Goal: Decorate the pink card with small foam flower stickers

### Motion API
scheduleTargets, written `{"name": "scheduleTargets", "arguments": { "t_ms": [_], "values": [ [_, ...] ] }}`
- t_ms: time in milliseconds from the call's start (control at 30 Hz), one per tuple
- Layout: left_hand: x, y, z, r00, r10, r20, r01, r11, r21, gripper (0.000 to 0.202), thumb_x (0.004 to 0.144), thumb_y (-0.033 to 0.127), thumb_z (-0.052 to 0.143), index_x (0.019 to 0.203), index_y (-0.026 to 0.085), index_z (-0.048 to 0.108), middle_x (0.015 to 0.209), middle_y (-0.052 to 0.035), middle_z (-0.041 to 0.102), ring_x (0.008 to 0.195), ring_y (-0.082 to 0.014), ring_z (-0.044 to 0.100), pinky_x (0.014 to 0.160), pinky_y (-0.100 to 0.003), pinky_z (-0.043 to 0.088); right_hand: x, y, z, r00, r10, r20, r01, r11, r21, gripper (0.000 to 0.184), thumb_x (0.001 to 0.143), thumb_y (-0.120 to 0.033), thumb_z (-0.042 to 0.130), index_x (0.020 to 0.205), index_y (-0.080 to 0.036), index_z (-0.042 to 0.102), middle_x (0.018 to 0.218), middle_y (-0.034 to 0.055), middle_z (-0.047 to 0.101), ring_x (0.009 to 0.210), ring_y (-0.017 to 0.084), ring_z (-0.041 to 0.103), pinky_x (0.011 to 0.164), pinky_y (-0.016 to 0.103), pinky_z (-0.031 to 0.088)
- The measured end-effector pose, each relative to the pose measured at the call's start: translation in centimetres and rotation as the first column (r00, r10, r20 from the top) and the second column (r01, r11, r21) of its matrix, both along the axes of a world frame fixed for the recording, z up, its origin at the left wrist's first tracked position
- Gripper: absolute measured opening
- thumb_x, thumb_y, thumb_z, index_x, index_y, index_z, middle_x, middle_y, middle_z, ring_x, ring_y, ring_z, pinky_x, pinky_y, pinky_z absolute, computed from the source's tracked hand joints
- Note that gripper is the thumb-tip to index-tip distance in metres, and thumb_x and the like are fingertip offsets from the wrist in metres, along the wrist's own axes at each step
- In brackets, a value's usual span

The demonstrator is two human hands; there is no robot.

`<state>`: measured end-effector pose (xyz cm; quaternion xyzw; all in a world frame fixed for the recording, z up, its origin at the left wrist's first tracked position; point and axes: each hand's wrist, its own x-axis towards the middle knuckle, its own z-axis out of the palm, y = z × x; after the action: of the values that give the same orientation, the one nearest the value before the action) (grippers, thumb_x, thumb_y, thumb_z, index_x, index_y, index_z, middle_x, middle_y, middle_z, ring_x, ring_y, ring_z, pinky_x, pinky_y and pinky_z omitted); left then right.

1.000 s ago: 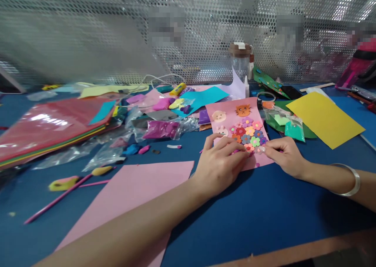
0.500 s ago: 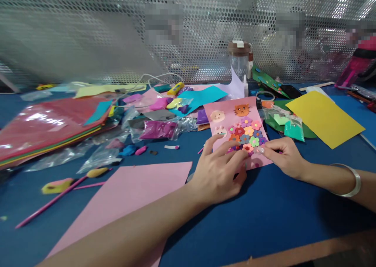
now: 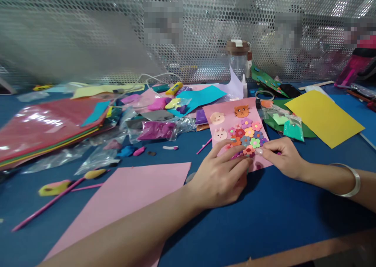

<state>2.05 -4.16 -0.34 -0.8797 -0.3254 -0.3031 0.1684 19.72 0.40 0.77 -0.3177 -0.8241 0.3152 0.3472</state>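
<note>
A small pink card [image 3: 232, 120] lies on the blue table [image 3: 264, 216], covered with several foam flower stickers [image 3: 248, 135] and animal faces. My left hand [image 3: 219, 177] rests on the card's near edge, fingers curled and pressing down by the lowest flowers. My right hand [image 3: 282, 157] sits at the card's right edge, its fingertips pinched together against a flower sticker. A silver bangle [image 3: 351, 180] is on my right wrist.
A large pink sheet [image 3: 123, 200] lies at the near left, with a pink stick [image 3: 53, 204] beside it. A stack of coloured sheets [image 3: 49, 128] sits far left, plastic bags [image 3: 158, 129] in the middle, a yellow sheet [image 3: 324, 118] right, a jar [image 3: 238, 59] behind.
My left hand has slid slightly toward me along the card's lower edge, uncovering a thin pink stick left of the card. My right hand has stayed almost still.
</note>
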Motion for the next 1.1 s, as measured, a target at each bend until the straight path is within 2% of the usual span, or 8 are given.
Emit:
{"name": "scheduleTargets", "arguments": {
  "t_ms": [133,400,567,867,1100],
  "values": [
    [-0.1,0.06,-0.18,0.999,-0.025,-0.025,0.024,0.999,-0.023,0.021,0.074,0.012,0.046,0.09,0.015,0.059,0.089,-0.0057,0.066,0.096,-0.0199,0.056,0.086,-0.037,0.043,-0.03,0.0,0.0,1.0,0.001,0.019,-0.001,1.0,0.007,0.037,0.075,-0.021,0.04,0.044,-0.017,0.019,0.044,-0.0054,0.018,0.043,0.004,0.019,0.041,0.021,0.015],
    [-0.11,0.09,-0.14,0.999,-0.03,-0.023,0.029,0.999,-0.037,0.024,0.073,0.011,0.047,0.094,0.014,0.058,0.093,-0.0045,0.066,0.097,-0.0207,0.056,0.086,-0.037,0.044,-0.05,0.0,-0.04,1.0,-0.004,0.025,0.003,1.0,0.029,0.038,0.076,-0.023,0.04,0.044,-0.017,0.02,0.044,-0.0054,0.018,0.043,0.004,0.018,0.041,0.021,0.015],
    [0.07,-0.17,-0.03,1.0,0.019,0.023,-0.02,0.999,0.043,0.016,0.073,0.012,0.048,0.085,0.015,0.058,0.083,-0.0031,0.068,0.089,-0.0198,0.059,0.086,-0.041,0.041,-0.08,-0.01,0.05,1.0,0.013,0.028,-0.014,0.999,0.032,0.039,0.077,-0.025,0.04,0.044,-0.017,0.021,0.044,-0.0054,0.019,0.043,0.004,0.019,0.041,0.021,0.015],
    [0.03,0.01,-0.14,0.998,-0.05,-0.044,0.05,0.999,-0.002,0.019,0.075,0.011,0.048,0.09,0.013,0.059,0.089,-0.0039,0.066,0.095,-0.0185,0.056,0.089,-0.034,0.042,0.04,0.1,-0.11,0.999,-0.002,0.054,0.001,1.0,0.03,0.038,0.077,-0.026,0.039,0.046,-0.017,0.019,0.044,-0.0052,0.019,0.043,0.005,0.02,0.041,0.021,0.016],
    [-0.02,0.04,-0.25,0.999,-0.039,-0.031,0.039,0.999,0.024,0.013,0.074,0.014,0.049,0.082,0.014,0.059,0.086,-0.0034,0.066,0.094,-0.0197,0.056,0.086,-0.037,0.041,0.06,0.1,-0.04,0.998,0.008,0.054,-0.011,0.999,0.047,0.04,0.078,-0.028,0.039,0.046,-0.017,0.019,0.045,-0.0052,0.018,0.043,0.005,0.019,0.041,0.021,0.016]
  ]
}}
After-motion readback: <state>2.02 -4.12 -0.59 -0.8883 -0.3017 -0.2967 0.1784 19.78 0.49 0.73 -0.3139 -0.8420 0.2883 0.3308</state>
